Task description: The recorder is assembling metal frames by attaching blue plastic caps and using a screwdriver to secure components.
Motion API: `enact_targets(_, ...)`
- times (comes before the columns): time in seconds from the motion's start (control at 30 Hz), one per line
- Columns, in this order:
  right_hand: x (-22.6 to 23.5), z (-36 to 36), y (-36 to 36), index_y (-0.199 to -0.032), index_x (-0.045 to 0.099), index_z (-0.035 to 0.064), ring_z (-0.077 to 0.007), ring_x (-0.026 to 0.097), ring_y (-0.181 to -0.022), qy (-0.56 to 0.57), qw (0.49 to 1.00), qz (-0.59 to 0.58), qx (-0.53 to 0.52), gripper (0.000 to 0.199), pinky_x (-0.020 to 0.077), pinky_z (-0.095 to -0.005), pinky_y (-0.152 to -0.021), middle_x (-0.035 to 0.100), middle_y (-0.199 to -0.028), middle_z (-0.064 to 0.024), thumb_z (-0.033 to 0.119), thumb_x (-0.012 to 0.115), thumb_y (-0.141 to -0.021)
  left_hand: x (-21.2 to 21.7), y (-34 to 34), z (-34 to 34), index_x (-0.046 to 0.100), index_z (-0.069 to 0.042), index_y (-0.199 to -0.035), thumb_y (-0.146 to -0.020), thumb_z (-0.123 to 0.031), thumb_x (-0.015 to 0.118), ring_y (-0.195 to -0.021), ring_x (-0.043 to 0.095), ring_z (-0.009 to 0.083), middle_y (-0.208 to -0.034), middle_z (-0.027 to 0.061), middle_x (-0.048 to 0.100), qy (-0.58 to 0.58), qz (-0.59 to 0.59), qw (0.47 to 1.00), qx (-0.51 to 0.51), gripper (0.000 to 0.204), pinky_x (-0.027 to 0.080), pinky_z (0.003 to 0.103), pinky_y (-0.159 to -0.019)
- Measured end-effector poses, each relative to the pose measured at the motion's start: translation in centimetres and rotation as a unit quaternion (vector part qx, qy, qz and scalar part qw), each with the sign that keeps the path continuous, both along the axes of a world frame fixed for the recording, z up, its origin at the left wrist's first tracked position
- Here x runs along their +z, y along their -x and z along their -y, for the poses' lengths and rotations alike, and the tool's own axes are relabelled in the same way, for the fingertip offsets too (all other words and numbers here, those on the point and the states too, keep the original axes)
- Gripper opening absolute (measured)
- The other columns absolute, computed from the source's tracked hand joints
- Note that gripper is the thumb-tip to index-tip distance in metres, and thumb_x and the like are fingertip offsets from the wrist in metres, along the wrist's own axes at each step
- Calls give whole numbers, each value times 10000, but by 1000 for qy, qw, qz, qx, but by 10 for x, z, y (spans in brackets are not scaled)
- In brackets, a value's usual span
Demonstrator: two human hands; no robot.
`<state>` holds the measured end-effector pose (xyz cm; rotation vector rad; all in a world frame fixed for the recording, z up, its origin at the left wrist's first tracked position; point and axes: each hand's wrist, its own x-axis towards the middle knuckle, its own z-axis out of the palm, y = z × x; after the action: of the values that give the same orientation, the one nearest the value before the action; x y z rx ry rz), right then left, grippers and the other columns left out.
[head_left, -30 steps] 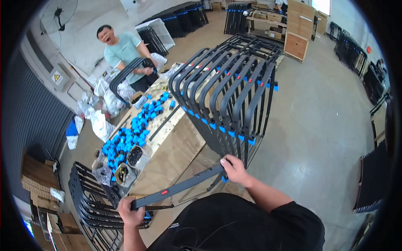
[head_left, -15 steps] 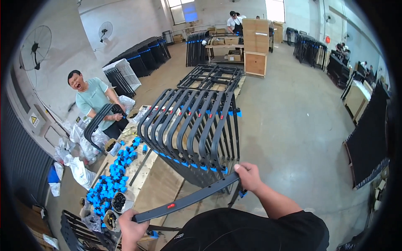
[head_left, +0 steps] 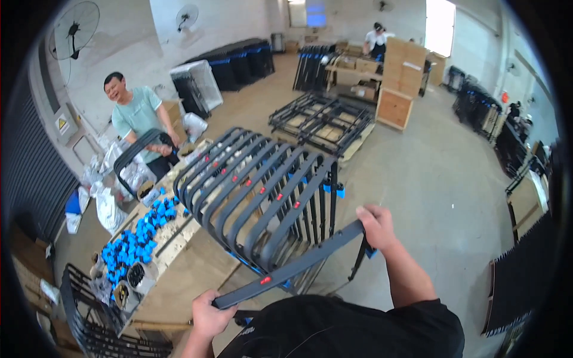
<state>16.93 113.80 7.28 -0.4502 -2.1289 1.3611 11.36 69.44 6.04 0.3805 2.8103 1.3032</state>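
A black bent-tube metal frame (head_left: 307,260) with a small red label lies across in front of my body. My left hand (head_left: 212,316) is closed around its lower left corner. Further up and to the right, my right hand (head_left: 378,228) grips the other corner. Below that hand a dark leg with a blue end piece hangs from the frame. Just beyond stands a row of several similar black frames (head_left: 255,185), with red labels on their top bars and blue fittings lower down. Whether the held frame touches the nearest one I cannot tell.
A wooden workbench (head_left: 191,253) at left bears a heap of blue plastic fittings (head_left: 128,249) and bags of small black parts (head_left: 136,274). Behind it a co-worker (head_left: 140,113) holds black frames. More frames (head_left: 322,122) lie flat ahead; others stand at lower left (head_left: 89,310).
My hands have moved right, the right one also upward, so the held frame slants more steeply. The whole view has shifted. The co-worker's head and the frames in their hands have changed position.
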Motion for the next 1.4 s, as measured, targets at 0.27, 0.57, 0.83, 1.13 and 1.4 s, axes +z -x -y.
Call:
enact_targets(0.27,-58,-198,118,-697,580,72,-105,451,-661,113,986,70,101,548,357,-296,-617,504,-667,27,511,536,-1023,-18,-9,-186,654,7,-772,-709,-285,863,-642,640,251,-697,164,643,91,57,991,79,365,514,382,-638)
enact_targets(0.57,-114,-260,208,-728,660,6,-193,542,-710,117,981,96,117,617,462,-352,-722,592,-683,-81,559,555,-982,-45,-14,-277,653,1,-744,-721,-211,860,-602,546,105,-640,30,608,11,86,984,153,297,464,316,-567)
enact_targets(0.83,-121,-256,247,-1070,727,-5,-269,618,-991,29,992,100,65,573,456,-353,-958,702,-1017,-165,513,486,-1020,-43,7,-265,706,16,-901,-740,-233,851,-683,599,112,-757,49,669,37,92,980,172,330,506,301,-655)
enact_targets(1.13,-141,-243,234,-1359,572,-89,-322,528,-1338,147,975,143,88,724,354,-378,-1133,584,-1404,-264,542,422,-1036,-85,3,-222,641,37,-1100,-849,-227,815,-815,609,139,-904,77,669,-77,35,990,111,404,516,294,-760)
enact_targets(1.4,-129,-226,233,-1141,657,-32,-172,509,-885,222,965,124,70,626,413,-320,-866,609,-977,-59,561,508,-1007,-84,4,-227,617,13,-1048,-845,-153,823,-793,583,104,-901,43,651,-146,45,978,145,334,508,278,-720)
